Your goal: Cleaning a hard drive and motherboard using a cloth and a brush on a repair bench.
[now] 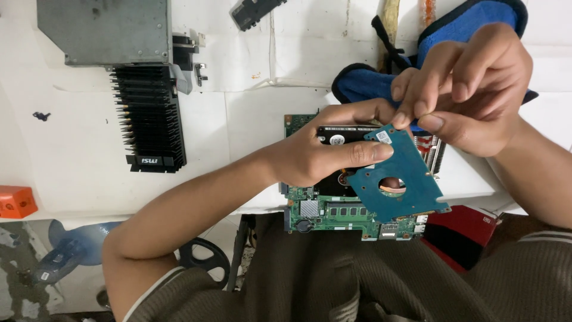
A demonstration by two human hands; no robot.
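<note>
My left hand (322, 152) grips a black hard drive (345, 136) and presses its thumb on a blue-green circuit board (400, 179) with a round hole in it. With its fingertips, my right hand (468, 89) pinches the top corner of that board and tilts it off the drive. Both are held above a green laptop motherboard (333, 213) that lies at the table's near edge, partly over my lap.
A black finned heatsink (149, 119) and a grey metal box (104, 30) lie at the far left of the white table (77, 173). A blue cloth pouch (429, 53) sits behind my hands. An orange block (16, 201) is at the left edge, a red box (462, 229) by my right side.
</note>
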